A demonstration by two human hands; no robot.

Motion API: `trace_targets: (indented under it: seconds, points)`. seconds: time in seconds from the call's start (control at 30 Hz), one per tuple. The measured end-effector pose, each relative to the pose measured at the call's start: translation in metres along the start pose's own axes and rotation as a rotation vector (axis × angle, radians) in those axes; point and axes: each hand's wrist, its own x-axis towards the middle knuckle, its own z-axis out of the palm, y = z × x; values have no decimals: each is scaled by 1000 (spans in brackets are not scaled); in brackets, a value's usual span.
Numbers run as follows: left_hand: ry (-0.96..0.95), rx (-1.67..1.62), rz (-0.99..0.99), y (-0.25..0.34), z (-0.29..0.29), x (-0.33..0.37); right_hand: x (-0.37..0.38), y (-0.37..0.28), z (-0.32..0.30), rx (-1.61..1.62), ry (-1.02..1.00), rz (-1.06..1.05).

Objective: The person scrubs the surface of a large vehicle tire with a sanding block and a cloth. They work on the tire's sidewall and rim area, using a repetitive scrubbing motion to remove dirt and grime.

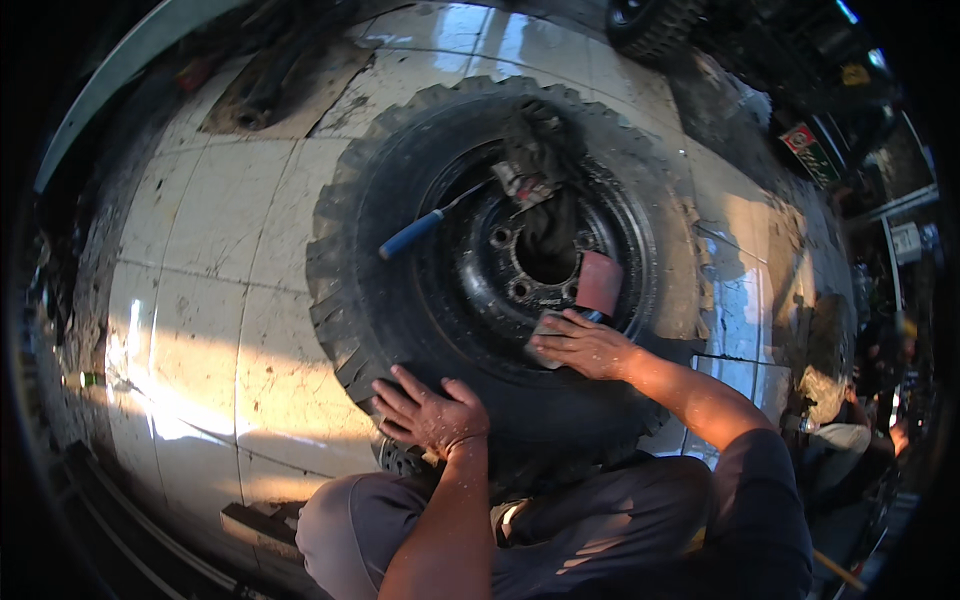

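A large black tyre (385, 330) lies flat on the floor, with a black steel wheel rim (480, 270) in it. My left hand (435, 415) rests on the near left sidewall, its fingers spread and holding nothing. Over the near right of the rim, my right hand (590, 348) presses a small grey piece of sandpaper (546, 340) against the rim's edge. Just beyond that hand, a curved reddish sheet (600, 283) leans in the rim. A blue-handled tool (412, 233) with a thin shaft lies across the left sidewall. A dark rag (545, 150) drapes over the far side into the centre hole.
Pale floor tiles (195, 215) surround the tyre. At the far left, a dark metal part (265, 95) lies on a brown sheet. Another tyre (655, 25) stands at the far right. A block (260, 530) lies by my left knee. Another person (845, 440) is at the right edge.
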Motion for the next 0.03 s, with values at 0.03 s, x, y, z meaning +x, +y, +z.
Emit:
trace_targets:
  seconds: [0.03]
  points:
    - [-15,-5,3,3,2,-3,0,1,5,38,57,28]
